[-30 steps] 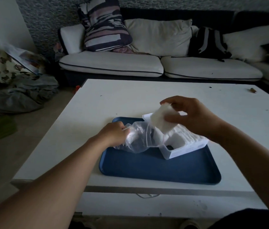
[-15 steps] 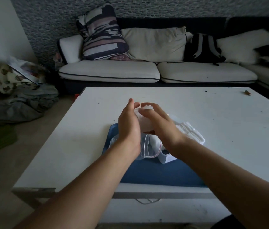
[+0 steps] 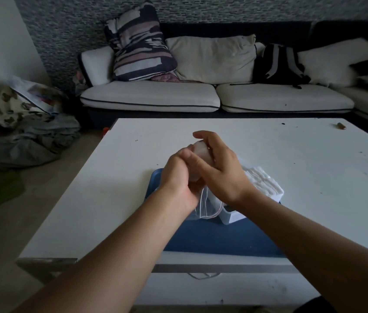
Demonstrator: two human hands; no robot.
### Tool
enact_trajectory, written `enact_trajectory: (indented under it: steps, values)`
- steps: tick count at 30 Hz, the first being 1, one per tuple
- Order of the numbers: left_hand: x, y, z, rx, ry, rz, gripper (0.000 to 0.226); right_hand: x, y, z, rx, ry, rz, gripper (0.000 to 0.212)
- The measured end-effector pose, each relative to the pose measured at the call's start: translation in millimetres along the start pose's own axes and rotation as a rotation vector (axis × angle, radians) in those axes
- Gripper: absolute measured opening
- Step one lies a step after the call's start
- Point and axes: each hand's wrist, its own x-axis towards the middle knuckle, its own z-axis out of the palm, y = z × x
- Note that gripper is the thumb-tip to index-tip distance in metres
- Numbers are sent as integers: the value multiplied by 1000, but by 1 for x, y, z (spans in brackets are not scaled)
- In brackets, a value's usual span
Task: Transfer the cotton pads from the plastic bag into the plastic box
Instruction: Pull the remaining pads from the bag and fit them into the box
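A stack of white cotton pads (image 3: 201, 148) is held up between both hands above the blue tray (image 3: 223, 238). My left hand (image 3: 176, 177) presses against its left side and my right hand (image 3: 219, 168) curls over its top and right side. Under the hands the clear plastic bag (image 3: 205, 206) with a pink zip edge hangs crumpled. The white plastic box (image 3: 230, 216) stands on the tray behind my right wrist, with a row of cotton pads (image 3: 262, 181) packed in it. Most of the box is hidden by my right forearm.
The tray sits near the front of a white coffee table (image 3: 291, 154). A small brown object (image 3: 341, 126) lies at the far right corner. A sofa with cushions and a backpack (image 3: 278, 64) is behind; bags and clothes (image 3: 27, 132) lie on the floor left.
My right hand had lifted the pad stack over the box; my left hand let go of the bag and came up to the stack. Both hands now clasp it closer together.
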Motion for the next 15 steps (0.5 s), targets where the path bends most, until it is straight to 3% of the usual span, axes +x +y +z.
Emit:
enact_trajectory:
  steps: [3,6,8,15]
  values:
    - [0,5,-4,44,-30,-3,27,5,8,-12,62,-100,45,63]
    - [0,3,-4,113,-46,-35,37,6,13,-25,-8,-141,26,50]
    - [3,0,-1,192,-15,-19,30,4,11,-29,20,-132,42,44]
    - [15,-25,6,529,152,376,38,0,8,-33,153,-227,234,15]
